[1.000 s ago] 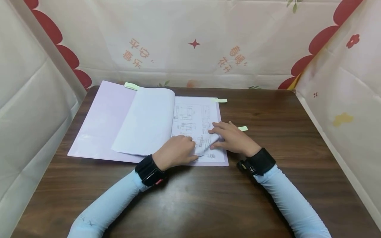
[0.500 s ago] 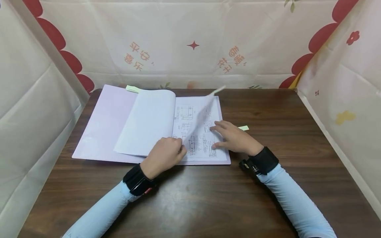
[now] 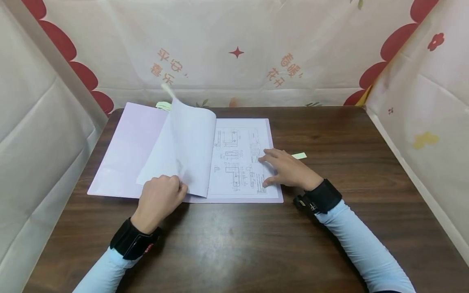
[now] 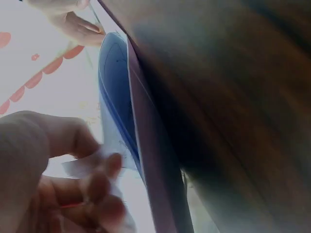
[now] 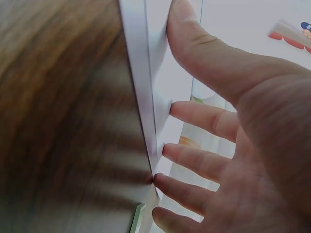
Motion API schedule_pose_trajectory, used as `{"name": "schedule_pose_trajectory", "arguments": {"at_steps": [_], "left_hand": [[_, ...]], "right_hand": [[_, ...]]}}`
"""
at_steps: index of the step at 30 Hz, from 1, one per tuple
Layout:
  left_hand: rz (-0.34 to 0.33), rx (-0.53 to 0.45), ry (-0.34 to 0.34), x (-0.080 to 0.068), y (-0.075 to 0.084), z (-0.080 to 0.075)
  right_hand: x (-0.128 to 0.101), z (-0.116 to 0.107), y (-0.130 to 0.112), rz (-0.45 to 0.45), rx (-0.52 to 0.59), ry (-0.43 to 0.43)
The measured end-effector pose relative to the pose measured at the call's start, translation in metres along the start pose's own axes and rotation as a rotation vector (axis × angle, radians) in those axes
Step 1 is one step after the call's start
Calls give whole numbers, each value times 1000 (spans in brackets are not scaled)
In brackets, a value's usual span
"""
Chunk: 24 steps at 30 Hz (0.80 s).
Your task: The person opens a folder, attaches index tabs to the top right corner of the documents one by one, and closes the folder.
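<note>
While the left hand (image 3: 160, 194) pinches the near corner of a loose sheet (image 3: 190, 146) between thumb and curled fingers, the sheet stands lifted off the open folder (image 3: 121, 154), arching up from the middle fold and leaning over toward the left stack of pages. Its far corner carries a small pale tab that rises above the far edge of the desk (image 3: 329, 134), blurred in the head view. In the left wrist view the thumb and fingertips (image 4: 104, 170) close on the thin paper edge, with the curved pages and the lilac cover just beside them.

The right hand (image 3: 289, 169) lies flat on the printed page (image 3: 238, 162) on the right half of the folder, fingers straight and spread apart, thumb at the near right corner. It holds nothing; it only presses down on the page. The right wrist view shows the same fingers (image 5: 204, 119) stretched across the white paper beside the folder's edge. The page carries fine line drawings and small blocks of text, too small to read.

A green sticky note (image 3: 299, 155) lies on the dark wood just beyond the right hand, beside the folder but apart from it. Another green tab (image 3: 163, 106) peeks out at the folder's far edge, behind the lifted sheet. Both wrists wear black bands over light blue sleeves.
</note>
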<state>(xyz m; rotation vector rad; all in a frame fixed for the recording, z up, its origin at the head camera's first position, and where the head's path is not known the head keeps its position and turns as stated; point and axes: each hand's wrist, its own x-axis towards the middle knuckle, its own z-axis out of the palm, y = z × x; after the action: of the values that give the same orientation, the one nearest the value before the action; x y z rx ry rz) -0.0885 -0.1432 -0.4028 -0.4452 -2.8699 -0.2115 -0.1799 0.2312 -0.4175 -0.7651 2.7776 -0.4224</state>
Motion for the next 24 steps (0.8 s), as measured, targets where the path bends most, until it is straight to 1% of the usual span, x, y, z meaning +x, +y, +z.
{"name": "schedule_pose_trajectory", "arguments": {"at_steps": [4,6,8,10,11,13,14,16,18,19,21,22,24], "left_hand": [[-16,37,-107,-1,-3,0],[-12,75,-145,-1,-3,-4],[4,108,-160,2,0,-9],[46,120,-153,9,7,-17],[80,112,-144,14,12,-21],[173,86,-128,27,26,-25],[222,77,-131,35,33,-26],[304,50,-176,52,49,-22],[348,44,-252,69,63,-12],[345,49,-299,76,69,-6],[317,69,-386,86,78,5],[301,87,-415,90,82,11],[278,126,-447,95,86,20]], "right_hand": [[-1,0,0,10,22,-8],[-1,1,0,13,27,-13],[-1,1,0,13,31,-15],[-1,1,-1,12,31,-16],[-1,0,-1,12,28,-17],[-1,0,-2,10,22,-19],[-1,0,-2,9,19,-20],[-1,-1,-1,12,11,-18],[-2,-1,0,12,10,-10],[-2,-1,0,10,12,-5],[-3,-1,1,1,16,5],[-3,-1,1,-3,19,8],[-3,-1,2,-15,23,12]]}}
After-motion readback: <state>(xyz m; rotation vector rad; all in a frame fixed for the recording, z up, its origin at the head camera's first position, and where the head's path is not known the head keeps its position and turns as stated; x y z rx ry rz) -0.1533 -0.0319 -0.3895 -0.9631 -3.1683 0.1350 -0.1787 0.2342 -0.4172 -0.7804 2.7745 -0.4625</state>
